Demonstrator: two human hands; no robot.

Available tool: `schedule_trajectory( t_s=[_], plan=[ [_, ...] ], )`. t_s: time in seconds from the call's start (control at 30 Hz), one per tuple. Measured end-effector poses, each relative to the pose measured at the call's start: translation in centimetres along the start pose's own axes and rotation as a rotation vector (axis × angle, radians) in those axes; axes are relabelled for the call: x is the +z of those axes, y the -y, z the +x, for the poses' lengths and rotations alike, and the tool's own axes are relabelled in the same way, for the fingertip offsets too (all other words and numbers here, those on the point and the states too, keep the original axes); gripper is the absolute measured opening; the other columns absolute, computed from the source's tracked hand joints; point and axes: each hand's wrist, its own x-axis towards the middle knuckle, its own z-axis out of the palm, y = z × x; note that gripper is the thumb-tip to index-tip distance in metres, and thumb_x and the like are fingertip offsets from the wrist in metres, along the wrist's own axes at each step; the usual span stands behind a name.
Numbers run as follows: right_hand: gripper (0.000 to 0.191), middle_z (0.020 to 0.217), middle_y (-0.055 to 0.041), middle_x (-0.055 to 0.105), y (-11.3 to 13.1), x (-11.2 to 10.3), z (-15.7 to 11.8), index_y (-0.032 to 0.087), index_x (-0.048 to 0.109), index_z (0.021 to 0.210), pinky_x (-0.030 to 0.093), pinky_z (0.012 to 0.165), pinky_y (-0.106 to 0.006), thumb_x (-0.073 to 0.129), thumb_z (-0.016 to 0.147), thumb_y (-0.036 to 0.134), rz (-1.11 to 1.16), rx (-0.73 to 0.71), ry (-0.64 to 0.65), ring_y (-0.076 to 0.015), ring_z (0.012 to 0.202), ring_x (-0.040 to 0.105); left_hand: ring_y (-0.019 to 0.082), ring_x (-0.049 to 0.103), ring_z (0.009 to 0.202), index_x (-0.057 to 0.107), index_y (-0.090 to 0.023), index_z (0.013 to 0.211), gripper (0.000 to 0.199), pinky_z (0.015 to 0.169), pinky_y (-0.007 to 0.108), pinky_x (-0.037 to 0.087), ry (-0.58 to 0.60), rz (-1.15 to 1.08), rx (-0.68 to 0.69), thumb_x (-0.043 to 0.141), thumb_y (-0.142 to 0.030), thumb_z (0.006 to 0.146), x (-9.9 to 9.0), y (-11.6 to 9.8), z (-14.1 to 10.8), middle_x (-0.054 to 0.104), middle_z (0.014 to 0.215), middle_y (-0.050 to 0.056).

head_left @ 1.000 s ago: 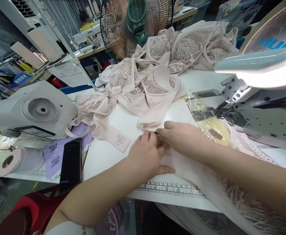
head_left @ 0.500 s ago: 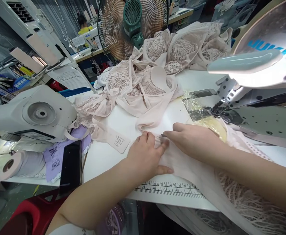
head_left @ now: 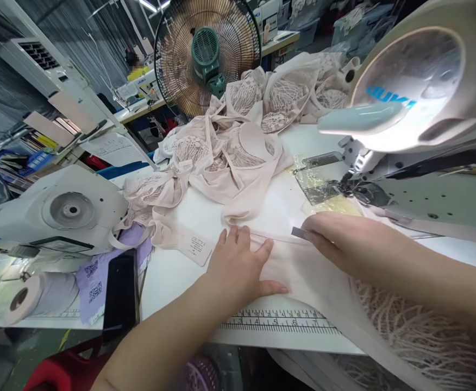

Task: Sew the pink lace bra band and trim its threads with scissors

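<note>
Two-handed at the pale fabric (head_left: 299,269) on the desk (head_left: 160,288): resting the splayed left hand (head_left: 236,266) at an edge (head_left: 281,237) running rightward toward a small grey tool (head_left: 299,233) (pinched in the right hand (head_left: 344,239)).

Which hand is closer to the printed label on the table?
Left. The left hand is just right of the printed label; the right hand, holding a small grey tool, is farther right.

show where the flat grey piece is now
In the head view, right of centre, the flat grey piece pokes leftward from the right hand, near the left hand on the pale fabric.
</note>
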Motion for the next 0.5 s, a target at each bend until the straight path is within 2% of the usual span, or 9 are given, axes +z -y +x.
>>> schedule_trajectory(
  t_s=[0.1,0.2,0.27,0.4,0.5],
  plan=[
    [0.024,0.062,-0.0022,0.053,0.6,0.2,-0.1,0.020,0.045,0.066,0.032,0.050,-0.025,0.033,0.086,0.027,0.154,0.118,0.088,-0.0141,0.055,0.048,0.036,0.040,0.119,0.057,-0.011,0.117,0.072,0.098,0.050,0.035,-0.146,0.016,0.036,0.042,-0.069,0.077,0.6,-0.3,0.2,0.046,0.127,0.021],
    [0.022,0.064,-0.0022,0.051,1.1,0.1,0.3,0.020,0.041,0.064,0.032,0.051,-0.025,0.033,0.084,0.024,0.161,0.112,0.114,-0.0138,0.055,0.046,0.029,0.050,0.103,0.058,-0.004,0.111,0.071,0.089,0.040,0.045,-0.149,-0.014,0.044,0.040,-0.065,0.081,1.3,-1.1,0.4,0.055,0.108,0.020],
    [0.020,0.066,-0.0024,0.051,1.1,0.1,0.7,0.019,0.043,0.065,0.030,0.052,-0.025,0.034,0.083,0.021,0.094,0.058,0.114,-0.0136,0.057,0.046,0.030,0.050,0.101,0.052,-0.007,0.120,0.075,0.085,0.041,0.046,-0.162,-0.010,0.031,0.045,-0.067,0.077,1.8,-1.6,0.5,0.054,0.105,0.018],
    [0.014,0.069,-0.0024,0.048,1.2,0.3,1.8,0.018,0.052,0.073,0.020,0.047,-0.024,0.040,0.081,0.018,-0.091,-0.066,0.116,-0.0124,0.054,0.040,0.034,0.046,0.105,0.040,-0.020,0.133,0.082,0.087,0.045,0.044,-0.201,0.025,0.053,0.048,-0.072,0.071,2.3,-2.1,0.4,0.051,0.109,0.017],
    [0.010,0.068,-0.0017,0.045,1.6,0.8,2.3,0.019,0.056,0.075,0.015,0.045,-0.024,0.046,0.078,0.017,-0.150,-0.157,0.092,-0.0113,0.052,0.036,0.034,0.045,0.106,0.041,-0.019,0.133,0.082,0.089,0.046,0.043,-0.158,0.009,0.056,0.048,-0.072,0.070,2.2,-1.9,0.5,0.050,0.109,0.017]
  ],
)
